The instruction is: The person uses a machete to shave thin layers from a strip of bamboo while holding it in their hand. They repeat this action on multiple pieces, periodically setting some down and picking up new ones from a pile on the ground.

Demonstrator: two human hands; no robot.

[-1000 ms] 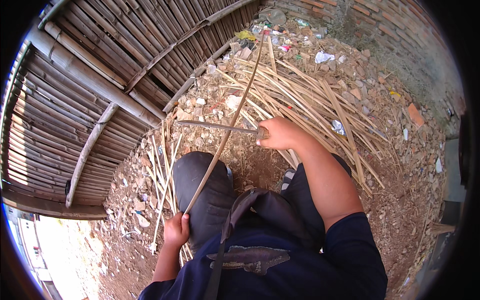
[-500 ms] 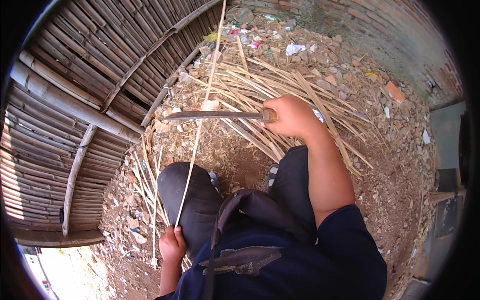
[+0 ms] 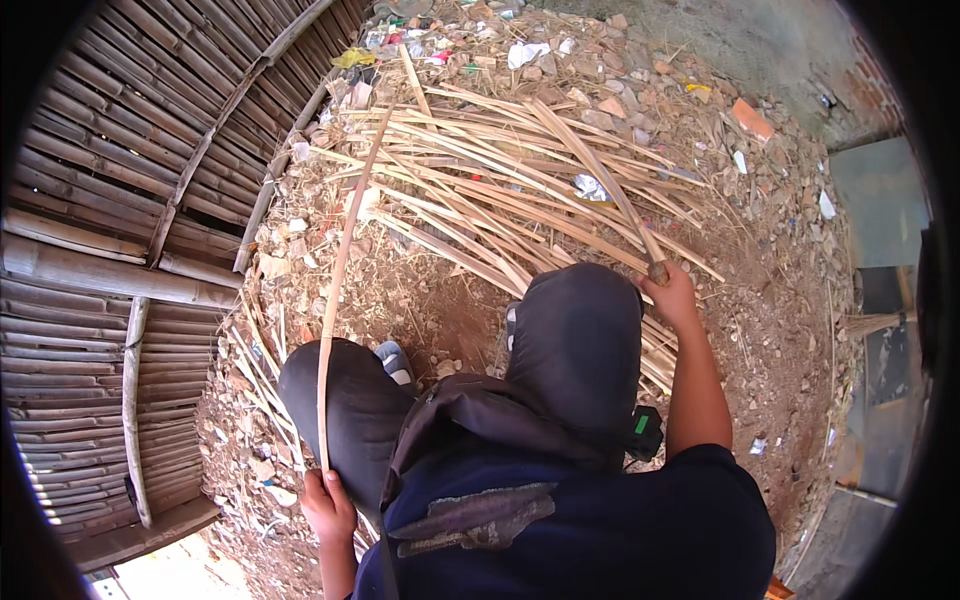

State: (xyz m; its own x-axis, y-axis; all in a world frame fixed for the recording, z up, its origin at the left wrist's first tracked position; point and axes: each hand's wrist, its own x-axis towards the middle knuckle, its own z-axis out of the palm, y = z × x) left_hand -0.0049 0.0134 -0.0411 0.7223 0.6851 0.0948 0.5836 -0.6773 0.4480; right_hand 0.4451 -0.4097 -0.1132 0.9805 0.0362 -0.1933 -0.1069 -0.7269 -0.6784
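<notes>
My left hand (image 3: 328, 508), low at the left beside my left knee, is closed on the lower end of a long bamboo strip (image 3: 336, 290). The strip rises past the knee, and its far tip lies over the pile of strips. Out beside my right knee, my right hand (image 3: 672, 296) is closed round the handle of a knife (image 3: 656, 270). The handle's rounded end shows; the blade points up and left, hard to tell from a broad strip along the same line. A pile of split bamboo strips (image 3: 480, 185) lies on the ground ahead of my feet.
More thin strips (image 3: 262, 375) lie left of my left knee. A bamboo slat wall (image 3: 110, 200) stands at the left, a masonry wall (image 3: 720, 50) at the far side. Rubble, a brick piece (image 3: 752, 120) and litter cover the ground. Grey panels (image 3: 885, 210) stand at the right.
My right hand has moved right and down with the knife, from across the strip to beside my right knee. The held strip now shows a broader, darker face. My view has shifted.
</notes>
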